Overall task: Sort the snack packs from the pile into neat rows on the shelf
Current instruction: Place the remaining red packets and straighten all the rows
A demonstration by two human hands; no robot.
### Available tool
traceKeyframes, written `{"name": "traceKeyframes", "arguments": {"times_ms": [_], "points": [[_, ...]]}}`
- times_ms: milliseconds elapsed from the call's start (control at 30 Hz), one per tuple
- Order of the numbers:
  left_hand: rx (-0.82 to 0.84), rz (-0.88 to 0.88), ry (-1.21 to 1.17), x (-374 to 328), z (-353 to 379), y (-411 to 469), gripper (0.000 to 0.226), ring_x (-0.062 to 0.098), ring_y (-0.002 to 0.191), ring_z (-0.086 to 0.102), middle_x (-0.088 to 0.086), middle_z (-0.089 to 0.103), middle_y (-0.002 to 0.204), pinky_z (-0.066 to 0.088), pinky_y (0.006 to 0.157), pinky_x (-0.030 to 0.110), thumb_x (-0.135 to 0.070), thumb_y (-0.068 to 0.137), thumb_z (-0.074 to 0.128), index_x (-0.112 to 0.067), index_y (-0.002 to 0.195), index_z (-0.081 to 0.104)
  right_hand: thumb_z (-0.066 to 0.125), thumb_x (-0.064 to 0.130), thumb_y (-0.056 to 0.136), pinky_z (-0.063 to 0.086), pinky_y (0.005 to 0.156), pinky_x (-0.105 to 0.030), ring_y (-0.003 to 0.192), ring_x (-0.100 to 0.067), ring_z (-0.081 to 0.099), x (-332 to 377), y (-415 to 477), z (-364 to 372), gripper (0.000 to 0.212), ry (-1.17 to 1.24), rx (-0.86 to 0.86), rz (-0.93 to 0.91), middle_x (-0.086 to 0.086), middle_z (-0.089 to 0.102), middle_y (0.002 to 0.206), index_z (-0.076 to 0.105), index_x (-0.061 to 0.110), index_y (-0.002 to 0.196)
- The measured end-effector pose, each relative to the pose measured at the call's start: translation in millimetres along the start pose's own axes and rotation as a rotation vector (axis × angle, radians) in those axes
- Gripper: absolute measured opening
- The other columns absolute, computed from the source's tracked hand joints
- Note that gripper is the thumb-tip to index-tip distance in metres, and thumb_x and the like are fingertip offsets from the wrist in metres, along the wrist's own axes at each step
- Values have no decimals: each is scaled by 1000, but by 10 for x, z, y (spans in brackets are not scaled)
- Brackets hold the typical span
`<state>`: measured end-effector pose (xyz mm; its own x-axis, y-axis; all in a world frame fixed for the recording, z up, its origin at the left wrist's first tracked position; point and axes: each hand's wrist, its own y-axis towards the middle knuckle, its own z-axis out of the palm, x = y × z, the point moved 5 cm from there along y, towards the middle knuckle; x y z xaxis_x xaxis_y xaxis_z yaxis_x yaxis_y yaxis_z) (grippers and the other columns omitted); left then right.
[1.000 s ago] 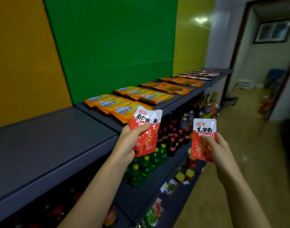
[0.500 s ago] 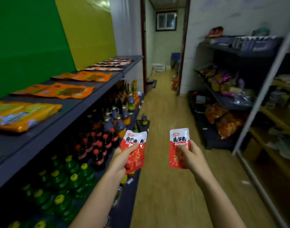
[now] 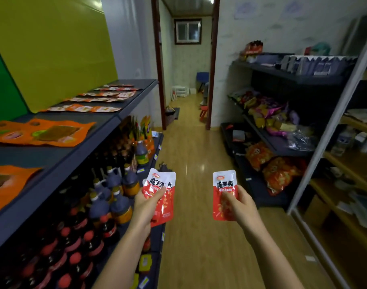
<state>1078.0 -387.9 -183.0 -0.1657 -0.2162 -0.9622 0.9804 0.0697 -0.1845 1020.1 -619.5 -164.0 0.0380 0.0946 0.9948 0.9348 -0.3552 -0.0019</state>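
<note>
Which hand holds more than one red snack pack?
The left hand: its red packs overlap, and a second edge shows behind the front one. The right hand holds a single pack.

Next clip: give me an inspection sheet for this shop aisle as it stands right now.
Surface: dark top shelf at left, partly bare.
Job's things: red snack packs, at least two overlapping, in the left hand; single red pack in the right hand; small packs in rows at the shelf's far end.
Clutter: large orange packs lying flat on the shelf.
Grippers: both hands grip their packs, held over the aisle.
Cables: nothing seen.
Surroundings: bottles below; mixed snack bags on the right shelving; open doorway ahead.
</note>
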Motion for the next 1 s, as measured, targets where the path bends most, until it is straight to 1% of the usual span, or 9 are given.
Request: {"name": "traceKeyframes", "arguments": {"times_ms": [67, 167, 233, 300, 400, 533, 700, 833, 1000], "points": [[-8, -15, 13, 51, 90, 283, 33, 34, 91, 68, 16, 70, 102, 56, 76, 43, -15, 81, 69, -10, 113, 61, 53, 15, 91, 50, 65, -23, 80, -13, 64, -103, 287, 13, 15, 24, -1, 33, 2, 68, 91, 61, 18, 104], [-20, -47, 31, 148, 236, 707, 27, 28, 83, 68, 11, 71, 96, 54, 66, 33, -14, 81, 68, -12, 107, 61, 51, 13, 93, 50, 53, -13, 75, -11, 63, -275, 732, 73, 14, 63, 22, 92, 3, 67, 87, 59, 17, 105], [-38, -73, 31, 207, 319, 1034, 30, 31, 83, 68, 15, 71, 97, 56, 70, 39, -15, 80, 70, -9, 108, 62, 51, 12, 93, 45, 44, -8, 71, -9, 61, -356, 1074, 109, 14, 76, 35, 118, 3, 65, 84, 58, 16, 103], [-67, -83, 33, 215, 425, 1397, 31, 33, 82, 69, 16, 72, 95, 57, 71, 42, -18, 78, 72, -11, 107, 63, 51, 12, 93, 44, 43, -7, 70, -9, 61, -394, 1487, 124, 15, 65, 48, 126, 3, 66, 84, 59, 14, 105], [-109, -41, 17, 78, 674, 1969, 16, 23, 72, 67, 7, 71, 86, 53, 56, 29, -17, 80, 70, -17, 95, 64, 50, 12, 93, 47, 46, -11, 69, -10, 61, -327, 2189, 126, 15, 62, 73, 120, 2, 65, 83, 59, 14, 105], [-138, 37, -13, -289, 1131, 2705, 24, 20, 78, 65, 3, 69, 92, 51, 64, 29, -18, 81, 69, -19, 104, 62, 49, 13, 93, 48, 48, -12, 72, -10, 62, -6, 3188, 87, 17, 45, 129, 52, 1, 66, 86, 59, 15, 108], [-195, 78, -39, -527, 1491, 3430, 17, 19, 77, 65, 2, 69, 90, 51, 61, 29, -19, 81, 69, -24, 96, 61, 49, 14, 94, 45, 44, -8, 71, -9, 62, 176, 4195, 218, 15, 58, 218, 33, 2, 65, 85, 57, 15, 106], [-245, 46, -32, -498, 1602, 3938, 33, 27, 88, 66, 9, 69, 102, 55, 73, 36, -21, 81, 69, -16, 113, 60, 50, 9, 93, 45, 44, -8, 53, -1, 62, 78, 4825, 380, 15, 61, 274, 80, 1, 63, 77, 59, 8, 105], [-287, 45, -43, -537, 1791, 4740, 40, 29, 92, 66, 10, 69, 106, 54, 83, 45, -21, 78, 72, -15, 116, 59, 50, 8, 93, 41, 40, -9, 40, 7, 54, -48, 5689, 597, 11, 41, 320, 90, 6, 57, 63, 59, 9, 99]]}}
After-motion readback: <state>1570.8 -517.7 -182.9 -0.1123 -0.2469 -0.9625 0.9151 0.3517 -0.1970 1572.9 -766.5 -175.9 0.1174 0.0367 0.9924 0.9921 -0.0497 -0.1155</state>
